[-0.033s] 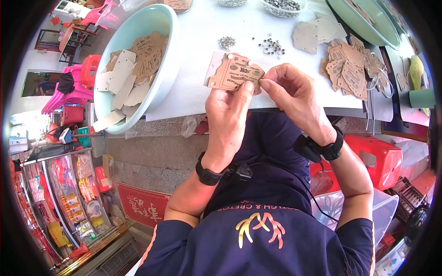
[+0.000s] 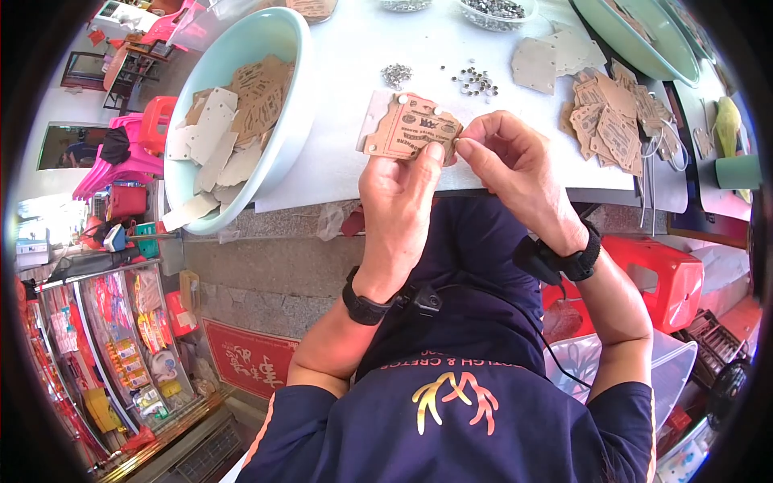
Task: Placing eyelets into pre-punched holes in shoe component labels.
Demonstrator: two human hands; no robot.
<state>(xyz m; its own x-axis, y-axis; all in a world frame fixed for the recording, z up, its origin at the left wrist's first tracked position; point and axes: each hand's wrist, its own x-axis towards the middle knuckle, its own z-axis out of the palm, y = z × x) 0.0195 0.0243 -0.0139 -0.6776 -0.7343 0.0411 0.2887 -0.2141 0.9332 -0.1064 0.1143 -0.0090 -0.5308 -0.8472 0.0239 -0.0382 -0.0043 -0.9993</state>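
Note:
My left hand grips a brown printed cardboard piece with a scalloped edge, thumb on its face. A pale backing sheet shows along its left side, and small round metal studs sit at its upper edge and lower left corner. At the card's right end, the thumb and index finger of my right hand are pinched together; whatever is between them is too small or hidden to make out. Beyond the card lie a pile of small silver studs and scattered metal ring-like caps.
Left on the white table stands a light green basin of brown and grey pieces. To the right are grey plates and a heap of brown cards. A clear tub of metal parts stands at the back. A red stool is below right.

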